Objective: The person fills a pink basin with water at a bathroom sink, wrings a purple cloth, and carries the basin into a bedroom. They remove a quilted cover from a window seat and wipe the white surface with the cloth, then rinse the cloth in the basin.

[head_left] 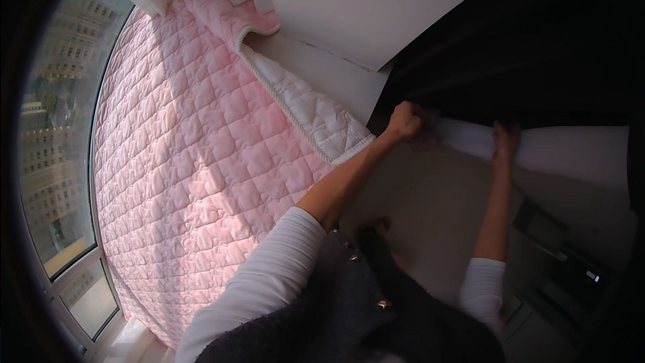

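Observation:
A large black cloth (497,60) spreads across the upper right, over what looks like a white mattress (571,151) whose side shows below it. My left hand (405,121) is closed at the cloth's near left corner, gripping its edge. A dim pinkish patch of fabric (426,131) hangs beside those fingers, too blurred to name. Farther right, my right hand (505,142) is bent over the same lower edge of the cloth, against the white side. Its fingertips sink into shadow, but the fingers look curled on the cloth.
A pink quilted pad (201,141) with a folded-back white underside (322,111) covers the window ledge at left. Beyond it is a window (64,128). A white panel (363,7) stands at the far side. Dark furniture (561,255) is at lower right, above the beige floor (430,215).

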